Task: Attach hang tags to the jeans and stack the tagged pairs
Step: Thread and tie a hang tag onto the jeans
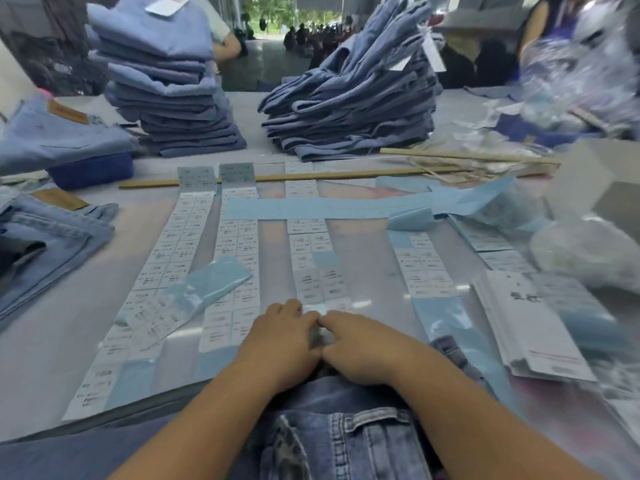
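My left hand [282,339] and my right hand [363,344] meet at the near end of a strip of white sticker labels [313,268]. Their fingertips pinch a small white label [320,311] between them. Several such label strips [194,233] on pale blue backing lie side by side on the table. A fan of white hang tags [533,327] lies to the right of my hands. Below my forearms, at the table's near edge, is a pair of blue jeans [346,434]. Two tall stacks of folded jeans [169,84] [353,102] stand at the back.
More folded jeans [52,230] lie at the left edge, beside a blue box [91,171]. A long wooden ruler [277,176] crosses the table behind the strips. Clear plastic bags [588,251] and a grey box [599,181] crowd the right side. People stand behind the table.
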{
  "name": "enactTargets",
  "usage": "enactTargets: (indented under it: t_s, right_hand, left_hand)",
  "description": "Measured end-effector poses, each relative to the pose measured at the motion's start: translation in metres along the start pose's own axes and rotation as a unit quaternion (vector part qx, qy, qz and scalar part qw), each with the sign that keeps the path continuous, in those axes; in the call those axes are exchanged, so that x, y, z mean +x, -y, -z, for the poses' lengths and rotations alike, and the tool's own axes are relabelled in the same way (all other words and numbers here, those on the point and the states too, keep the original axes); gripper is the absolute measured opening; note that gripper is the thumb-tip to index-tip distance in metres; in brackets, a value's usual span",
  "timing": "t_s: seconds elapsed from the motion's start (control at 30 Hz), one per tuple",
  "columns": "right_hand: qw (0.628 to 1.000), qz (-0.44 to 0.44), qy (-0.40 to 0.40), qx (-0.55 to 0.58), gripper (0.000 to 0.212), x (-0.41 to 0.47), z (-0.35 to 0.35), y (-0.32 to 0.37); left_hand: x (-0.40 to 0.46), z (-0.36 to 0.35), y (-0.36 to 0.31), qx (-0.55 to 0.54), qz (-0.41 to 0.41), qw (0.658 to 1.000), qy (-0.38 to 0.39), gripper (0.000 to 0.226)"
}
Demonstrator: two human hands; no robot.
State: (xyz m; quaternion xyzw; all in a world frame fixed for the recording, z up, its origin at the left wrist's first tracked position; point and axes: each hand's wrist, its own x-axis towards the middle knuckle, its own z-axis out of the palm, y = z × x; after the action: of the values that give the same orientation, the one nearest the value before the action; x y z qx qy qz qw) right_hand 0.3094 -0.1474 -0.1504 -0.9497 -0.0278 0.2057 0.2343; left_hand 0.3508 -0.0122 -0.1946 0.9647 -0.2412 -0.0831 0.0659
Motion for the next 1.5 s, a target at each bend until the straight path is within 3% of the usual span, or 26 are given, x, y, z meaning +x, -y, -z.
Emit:
enactTargets:
  t_s: [0.07,0.13,0.2,0.27,0.53,0.8,1.03,1.23,1.37,1.5]
  right_hand:
    - [0.999,-0.020,-0.040,0.004,0.046,-0.008,0.009,-0.011]
    - [0.991,-0.074,-0.082,-0.072,0.045,-0.014,0.017,-0.027]
    - [0.979,-0.136,-0.079,-0.132,0.040,-0.020,0.021,-0.041]
    - [0.977,-0.169,-0.050,-0.119,0.035,-0.025,0.021,-0.048]
    - [0.989,-0.128,-0.064,0.038,0.046,-0.029,0.032,-0.066]
    - [0.971,-0.113,-0.175,0.114,0.053,-0.052,0.076,-0.132]
    - [0.895,-0.148,-0.333,0.258,0.032,-0.052,0.120,-0.204]
    - [0.781,-0.180,-0.369,0.470,0.029,-0.015,0.153,-0.260]
    - [0.720,-0.189,-0.353,0.567,0.042,0.017,0.168,-0.278]
    - [0.697,-0.185,-0.357,0.593,0.047,0.042,0.177,-0.291]
  left_hand:
    - [0.006,-0.001,-0.005,0.009,0.016,1.000,-0.013,0.047]
    - [0.009,-0.003,-0.008,-0.007,0.028,0.999,-0.017,0.047]
    - [0.011,-0.004,-0.011,-0.010,0.026,0.999,-0.020,0.046]
    - [0.012,-0.005,-0.014,-0.002,0.025,0.999,-0.023,0.045]
    - [0.024,0.003,-0.044,-0.004,0.035,0.999,-0.004,0.047]
    - [0.061,0.017,-0.127,-0.069,-0.017,0.997,0.030,0.042]
    - [0.123,0.029,-0.216,-0.179,-0.034,0.983,0.023,0.033]
    - [0.194,0.038,-0.272,-0.336,-0.028,0.941,-0.014,0.027]
    - [0.246,0.046,-0.286,-0.405,0.021,0.913,-0.041,0.041]
    - [0.287,0.050,-0.289,-0.417,0.007,0.909,-0.007,0.069]
